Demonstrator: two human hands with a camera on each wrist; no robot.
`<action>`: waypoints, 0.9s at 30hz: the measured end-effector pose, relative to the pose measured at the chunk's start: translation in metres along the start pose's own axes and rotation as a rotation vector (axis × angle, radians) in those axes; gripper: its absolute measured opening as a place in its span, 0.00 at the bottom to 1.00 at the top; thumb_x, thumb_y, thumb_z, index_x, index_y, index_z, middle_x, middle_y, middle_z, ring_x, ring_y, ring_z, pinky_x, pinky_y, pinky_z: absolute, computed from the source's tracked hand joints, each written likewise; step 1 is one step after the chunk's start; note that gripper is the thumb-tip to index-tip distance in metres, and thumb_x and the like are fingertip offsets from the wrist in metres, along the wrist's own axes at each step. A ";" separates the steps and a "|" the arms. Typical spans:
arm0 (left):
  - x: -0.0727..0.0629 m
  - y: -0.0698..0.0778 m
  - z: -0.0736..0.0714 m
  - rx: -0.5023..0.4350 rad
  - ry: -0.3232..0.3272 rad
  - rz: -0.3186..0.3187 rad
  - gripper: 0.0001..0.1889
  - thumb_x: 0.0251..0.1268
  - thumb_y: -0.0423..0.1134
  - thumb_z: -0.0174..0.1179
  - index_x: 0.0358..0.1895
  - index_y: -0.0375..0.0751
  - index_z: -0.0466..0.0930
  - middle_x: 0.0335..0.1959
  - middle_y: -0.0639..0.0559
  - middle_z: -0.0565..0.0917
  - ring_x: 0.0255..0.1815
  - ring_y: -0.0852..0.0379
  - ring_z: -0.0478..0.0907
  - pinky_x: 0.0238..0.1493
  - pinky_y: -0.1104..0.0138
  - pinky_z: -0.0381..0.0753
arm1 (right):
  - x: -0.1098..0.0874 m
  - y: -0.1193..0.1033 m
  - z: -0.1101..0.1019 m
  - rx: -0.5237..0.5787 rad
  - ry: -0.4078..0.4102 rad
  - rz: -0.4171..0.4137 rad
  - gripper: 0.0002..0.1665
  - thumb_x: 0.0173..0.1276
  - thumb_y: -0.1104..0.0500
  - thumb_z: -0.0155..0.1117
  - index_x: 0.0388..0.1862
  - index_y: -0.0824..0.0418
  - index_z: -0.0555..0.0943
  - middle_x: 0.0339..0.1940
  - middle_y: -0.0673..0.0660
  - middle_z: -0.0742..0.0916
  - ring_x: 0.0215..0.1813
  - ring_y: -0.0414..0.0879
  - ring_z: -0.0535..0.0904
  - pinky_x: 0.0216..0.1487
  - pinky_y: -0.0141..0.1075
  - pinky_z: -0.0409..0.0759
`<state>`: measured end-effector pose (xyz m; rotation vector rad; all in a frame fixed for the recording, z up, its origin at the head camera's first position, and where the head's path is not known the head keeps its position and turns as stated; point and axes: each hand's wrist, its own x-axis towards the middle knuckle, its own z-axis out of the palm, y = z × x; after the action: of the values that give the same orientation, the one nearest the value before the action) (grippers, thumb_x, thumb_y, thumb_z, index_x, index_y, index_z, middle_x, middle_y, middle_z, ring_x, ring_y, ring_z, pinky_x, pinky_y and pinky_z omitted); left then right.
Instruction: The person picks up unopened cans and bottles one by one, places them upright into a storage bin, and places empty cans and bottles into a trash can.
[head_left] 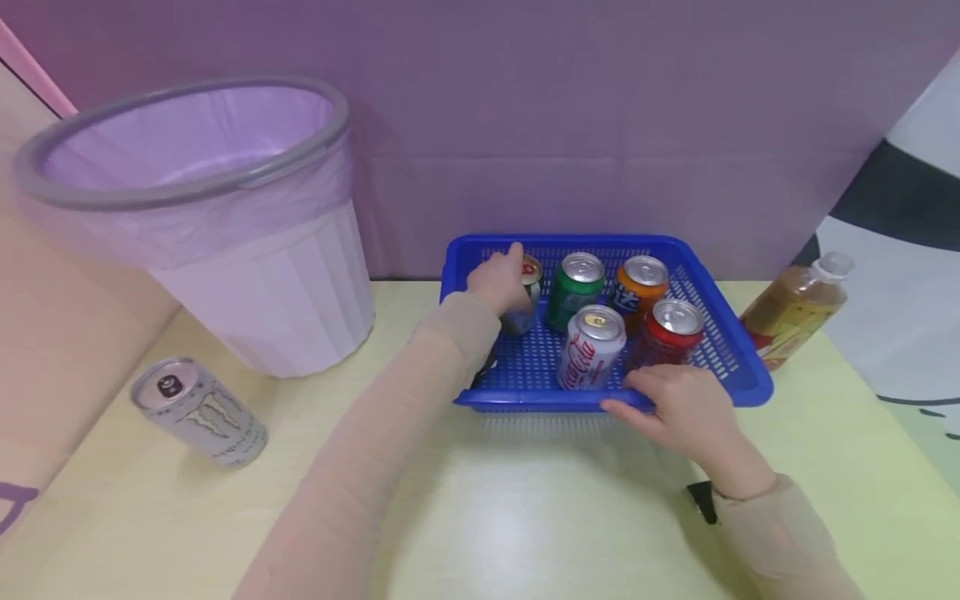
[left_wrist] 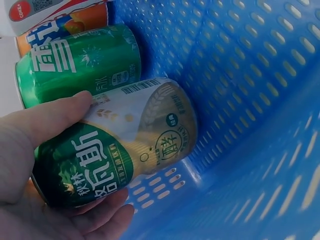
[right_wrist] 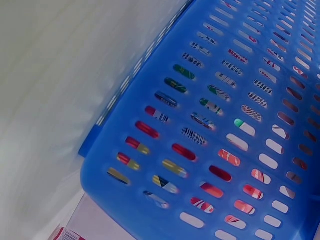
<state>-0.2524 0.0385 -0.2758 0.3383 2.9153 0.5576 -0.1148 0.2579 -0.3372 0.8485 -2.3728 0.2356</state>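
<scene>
My left hand (head_left: 498, 279) reaches into the left part of a blue plastic basket (head_left: 600, 402) and holds a green, white and gold drink can (left_wrist: 145, 127). In the left wrist view the thumb lies along one side of this can and fingers curl under the other. A green can (head_left: 576, 292) stands beside it. Behind and in front are an orange can (head_left: 639, 287), a white Coca-Cola can (head_left: 592, 350) and a red can (head_left: 666, 333). My right hand (head_left: 686, 412) grips the basket's front rim, thumb outside. The right wrist view shows the slotted basket wall, not the hand.
A white bin (head_left: 277, 283) with a purple liner and grey rim stands at the left. A pale Monster can (head_left: 206, 417) is on the table in front of it. A bottle of amber drink (head_left: 798, 308) stands right of the basket. A purple wall rises behind.
</scene>
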 end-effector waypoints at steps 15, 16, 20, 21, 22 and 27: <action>-0.007 0.004 -0.015 -0.015 -0.015 0.033 0.42 0.53 0.48 0.68 0.69 0.41 0.56 0.57 0.45 0.75 0.54 0.50 0.75 0.55 0.57 0.75 | 0.000 0.000 0.000 -0.004 0.006 -0.011 0.39 0.68 0.27 0.33 0.15 0.54 0.72 0.13 0.45 0.72 0.16 0.35 0.62 0.19 0.30 0.60; -0.008 0.004 -0.018 -0.017 -0.014 0.043 0.42 0.54 0.48 0.67 0.69 0.40 0.56 0.58 0.44 0.75 0.55 0.49 0.74 0.56 0.57 0.74 | 0.000 0.000 0.000 -0.003 0.009 -0.013 0.39 0.68 0.27 0.34 0.16 0.54 0.73 0.13 0.45 0.72 0.16 0.36 0.62 0.19 0.30 0.61; -0.010 0.002 -0.031 -0.022 0.006 0.097 0.35 0.56 0.47 0.66 0.65 0.39 0.63 0.57 0.45 0.76 0.54 0.50 0.74 0.56 0.58 0.74 | 0.001 -0.001 0.000 -0.001 0.019 -0.016 0.40 0.68 0.27 0.33 0.16 0.55 0.74 0.13 0.46 0.73 0.16 0.36 0.64 0.18 0.31 0.62; -0.010 0.002 -0.034 -0.030 0.008 0.104 0.32 0.56 0.47 0.66 0.62 0.39 0.66 0.55 0.46 0.77 0.53 0.50 0.75 0.55 0.58 0.74 | 0.001 -0.001 0.000 -0.001 0.020 -0.016 0.40 0.68 0.27 0.33 0.16 0.55 0.75 0.13 0.46 0.74 0.16 0.36 0.65 0.18 0.31 0.62; -0.011 0.001 -0.037 -0.030 0.012 0.115 0.29 0.57 0.47 0.65 0.59 0.39 0.68 0.52 0.46 0.78 0.51 0.51 0.75 0.53 0.58 0.75 | 0.002 -0.001 0.000 0.001 0.022 -0.016 0.40 0.68 0.27 0.34 0.16 0.55 0.75 0.13 0.46 0.74 0.16 0.36 0.65 0.18 0.31 0.62; -0.009 -0.004 -0.046 -0.017 0.027 0.149 0.19 0.56 0.46 0.66 0.46 0.39 0.74 0.44 0.48 0.79 0.44 0.52 0.74 0.49 0.59 0.74 | 0.001 0.000 0.000 -0.001 0.012 -0.008 0.41 0.68 0.27 0.34 0.17 0.56 0.75 0.13 0.46 0.74 0.16 0.36 0.64 0.18 0.31 0.62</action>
<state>-0.2531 0.0163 -0.2345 0.5531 2.9261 0.6124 -0.1152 0.2570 -0.3360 0.8543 -2.3574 0.2361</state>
